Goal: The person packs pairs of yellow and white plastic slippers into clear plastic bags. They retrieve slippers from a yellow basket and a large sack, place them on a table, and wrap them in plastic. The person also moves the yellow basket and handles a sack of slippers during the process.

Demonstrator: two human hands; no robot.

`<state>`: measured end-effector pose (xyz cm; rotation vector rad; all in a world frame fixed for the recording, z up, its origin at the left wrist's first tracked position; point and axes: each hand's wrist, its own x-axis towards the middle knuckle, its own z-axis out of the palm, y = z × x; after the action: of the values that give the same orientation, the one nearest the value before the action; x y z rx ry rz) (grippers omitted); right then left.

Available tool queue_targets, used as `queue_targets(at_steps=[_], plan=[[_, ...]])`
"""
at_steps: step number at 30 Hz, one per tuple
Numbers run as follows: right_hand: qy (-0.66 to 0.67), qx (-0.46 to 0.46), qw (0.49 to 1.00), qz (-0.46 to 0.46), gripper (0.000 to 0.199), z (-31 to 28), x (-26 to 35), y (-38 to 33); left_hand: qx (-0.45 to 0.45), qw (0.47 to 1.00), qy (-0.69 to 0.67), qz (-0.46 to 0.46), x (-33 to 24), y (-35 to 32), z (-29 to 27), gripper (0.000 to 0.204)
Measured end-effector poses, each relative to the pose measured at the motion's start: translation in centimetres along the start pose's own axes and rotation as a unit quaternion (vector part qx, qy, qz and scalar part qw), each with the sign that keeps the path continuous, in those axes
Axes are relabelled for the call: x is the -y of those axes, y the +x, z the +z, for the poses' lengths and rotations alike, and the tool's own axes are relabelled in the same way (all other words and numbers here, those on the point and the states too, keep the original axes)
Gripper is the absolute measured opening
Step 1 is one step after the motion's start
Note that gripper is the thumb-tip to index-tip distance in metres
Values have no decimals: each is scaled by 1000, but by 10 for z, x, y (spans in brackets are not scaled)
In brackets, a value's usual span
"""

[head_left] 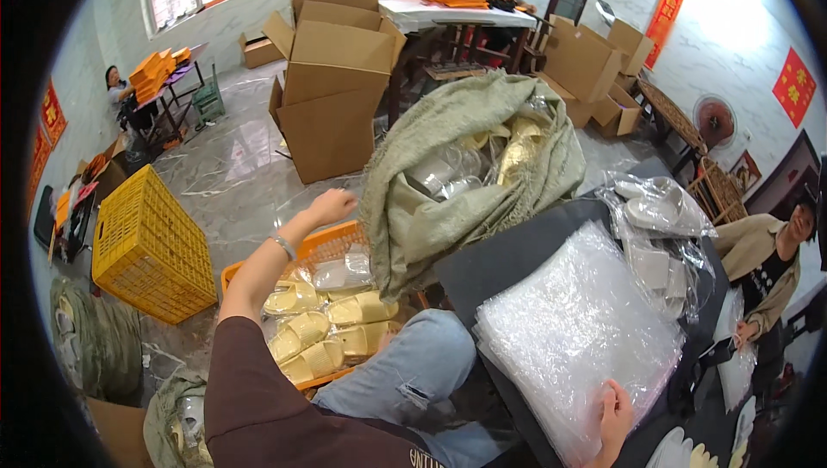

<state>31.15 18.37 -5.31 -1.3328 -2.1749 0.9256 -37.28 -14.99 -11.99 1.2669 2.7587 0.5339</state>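
The person's left hand (332,206) is reaching out at about eleven o'clock from their lap, fingers curled loosely together and resting against the rim of the big grey-green woven sack (448,166). It is not clearly pinching anything; whether it is gripping the cloth or only touching it cannot be told. The sack is slumping open at twelve o'clock, and inside it clear-wrapped pale and gold molded pieces (478,162) are showing.

The right hand (613,412) is sitting low at five o'clock, thumb and fingers closing on the near edge of the stack of clear plastic bags (573,330), which is lying on a dark table (508,257) at about three o'clock from the knee. Below the left forearm, at nine o'clock from the knee, an orange crate (332,244) is holding bagged cream-yellow pieces (332,330) in rows.

To do this well, the left hand is probably best pulling the sack mouth wide and down, so a single piece can be lifted without dragging its neighbours. The right hand, judging by its pinch, should be peeling only the top bag; the film looks slippery and clingy, so a light rub at the corner would help separate one sheet.

A yellow crate (151,248) is standing on the floor at nine o'clock, well apart.
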Motion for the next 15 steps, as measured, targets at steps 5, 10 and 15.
queue_targets(at_steps=[5, 10, 15], plan=[[-73, -31, 996, -30, 26, 3, 35, -11, -91, 964, -248, 22, -124, 67, 10, 27], [-64, -43, 995, -55, 24, 9, 48, -7, -78, 984, -57, -149, -113, 155, 75, 31], [-50, -51, 996, -45, 24, 4, 49, -10, -22, 961, -55, -271, -128, 206, 54, 55]])
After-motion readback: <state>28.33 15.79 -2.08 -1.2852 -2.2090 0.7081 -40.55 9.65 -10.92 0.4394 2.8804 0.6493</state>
